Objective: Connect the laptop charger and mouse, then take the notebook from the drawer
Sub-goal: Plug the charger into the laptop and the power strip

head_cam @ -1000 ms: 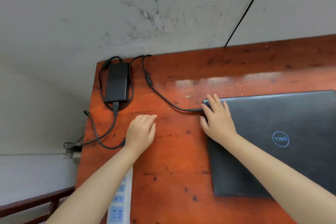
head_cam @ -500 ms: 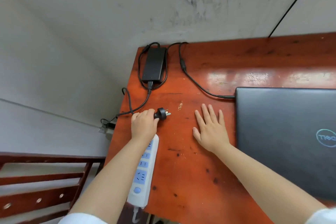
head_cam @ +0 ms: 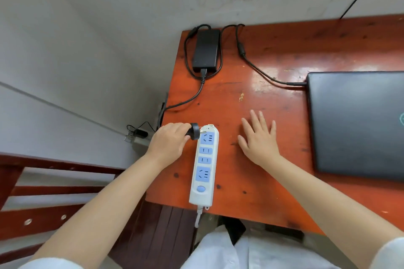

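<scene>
Holding the plug [head_cam: 194, 137] pinched in the left hand [head_cam: 169, 141], prongs turned toward the top socket of the power strip [head_cam: 204, 167], presumably to line them up before pushing in. Right hand [head_cam: 258, 137] lies flat, fingers spread, on the desk [head_cam: 273, 192] beside the strip, likely as a brace. Charger brick [head_cam: 206, 50] sits at the far corner; its thin lead already meets the closed laptop [head_cam: 358, 124]. Mouse, notebook, drawer: not visible.
</scene>
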A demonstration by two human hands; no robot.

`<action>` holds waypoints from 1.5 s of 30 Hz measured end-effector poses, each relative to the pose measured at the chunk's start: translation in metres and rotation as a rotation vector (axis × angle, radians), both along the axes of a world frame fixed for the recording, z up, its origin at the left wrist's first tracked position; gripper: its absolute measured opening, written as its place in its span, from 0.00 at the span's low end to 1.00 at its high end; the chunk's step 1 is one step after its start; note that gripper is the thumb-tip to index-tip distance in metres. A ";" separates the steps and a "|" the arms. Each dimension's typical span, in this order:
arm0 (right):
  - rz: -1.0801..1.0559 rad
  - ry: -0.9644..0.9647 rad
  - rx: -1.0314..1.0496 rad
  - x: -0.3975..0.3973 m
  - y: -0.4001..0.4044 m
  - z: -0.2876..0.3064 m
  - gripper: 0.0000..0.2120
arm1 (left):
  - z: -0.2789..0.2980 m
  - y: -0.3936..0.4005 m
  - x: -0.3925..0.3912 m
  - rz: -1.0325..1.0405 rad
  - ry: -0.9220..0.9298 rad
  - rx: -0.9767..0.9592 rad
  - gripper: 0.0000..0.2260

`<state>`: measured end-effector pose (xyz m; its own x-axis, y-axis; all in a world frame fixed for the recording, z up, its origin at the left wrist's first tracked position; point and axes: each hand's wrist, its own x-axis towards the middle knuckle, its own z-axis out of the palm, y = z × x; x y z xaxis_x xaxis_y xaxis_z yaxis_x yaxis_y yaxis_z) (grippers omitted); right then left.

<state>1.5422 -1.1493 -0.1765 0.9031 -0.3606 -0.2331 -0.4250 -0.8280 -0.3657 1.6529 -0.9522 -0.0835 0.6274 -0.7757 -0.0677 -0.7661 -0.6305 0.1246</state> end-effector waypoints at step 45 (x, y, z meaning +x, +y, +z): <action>-0.062 -0.113 -0.037 -0.035 0.026 -0.010 0.21 | 0.003 -0.028 0.024 -0.156 0.281 0.305 0.12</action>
